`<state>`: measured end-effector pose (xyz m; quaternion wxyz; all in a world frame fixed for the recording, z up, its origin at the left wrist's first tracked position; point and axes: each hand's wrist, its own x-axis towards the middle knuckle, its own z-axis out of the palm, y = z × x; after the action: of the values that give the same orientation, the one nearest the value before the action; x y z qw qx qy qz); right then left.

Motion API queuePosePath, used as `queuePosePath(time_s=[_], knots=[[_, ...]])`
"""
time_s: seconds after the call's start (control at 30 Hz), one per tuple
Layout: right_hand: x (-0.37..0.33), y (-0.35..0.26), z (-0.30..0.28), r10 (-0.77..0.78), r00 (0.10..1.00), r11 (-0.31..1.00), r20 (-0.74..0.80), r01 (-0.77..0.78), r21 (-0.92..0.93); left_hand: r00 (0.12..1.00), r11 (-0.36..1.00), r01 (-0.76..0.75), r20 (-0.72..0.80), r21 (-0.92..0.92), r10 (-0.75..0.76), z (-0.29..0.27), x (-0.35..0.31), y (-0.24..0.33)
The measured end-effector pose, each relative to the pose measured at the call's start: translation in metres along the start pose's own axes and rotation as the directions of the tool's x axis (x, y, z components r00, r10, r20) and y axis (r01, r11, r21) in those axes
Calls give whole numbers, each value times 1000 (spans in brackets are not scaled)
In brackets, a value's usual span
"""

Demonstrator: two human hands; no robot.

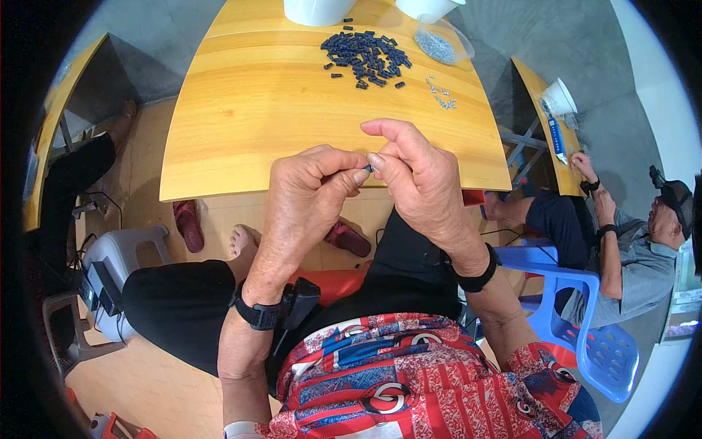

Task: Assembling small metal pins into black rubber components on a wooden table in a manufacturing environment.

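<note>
- A small dark-blue piece (pixel 368 168), mostly hidden by fingertips, is held above the near edge of the wooden desk (pixel 241 139).
- Left hand (pixel 311 183): its grip pinches that piece between thumb and forefinger.
- Right hand (pixel 420 179): thumb tip at the piece, forefinger stretched away; whether its grip closes on anything, I cannot tell.
- Toward the far side of the desk, a loose pile of short dark plastic pieces (pixel 365 57).
- At the desk's far right, scattered tiny silvery parts (pixel 442 95) and a clear plastic tub (pixel 468 51) holding more.
- Along the desk's far edge, two white buckets (pixel 318 11).
- Right of the desk, a seated person (pixel 629 256).
</note>
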<state>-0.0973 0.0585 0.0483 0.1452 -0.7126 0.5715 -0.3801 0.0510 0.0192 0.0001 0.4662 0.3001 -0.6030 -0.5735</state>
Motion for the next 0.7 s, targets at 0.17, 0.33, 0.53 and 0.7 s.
queuePosePath(time_s=[0.17, 0.33, 0.53, 0.7], knots=[[2, 0, -1, -96, 995, 991, 0, 96, -92, 1000, 1000, 3, -23, 0, -3, 3, -1, 0], [3, 1, 3, -192, 981, 972, -27, 187, -141, 996, 992, 80, -18, -98, -82, 4, 0, 1], [5, 2, -2, 75, 997, 988, 34, -78, 134, 983, 935, 173, -4, -309, -183, 1, 1, 2], [-3, 4, -5, 159, 977, 969, -140, -127, 214, 977, 924, 207, 11, -321, -215, -5, 4, 4]])
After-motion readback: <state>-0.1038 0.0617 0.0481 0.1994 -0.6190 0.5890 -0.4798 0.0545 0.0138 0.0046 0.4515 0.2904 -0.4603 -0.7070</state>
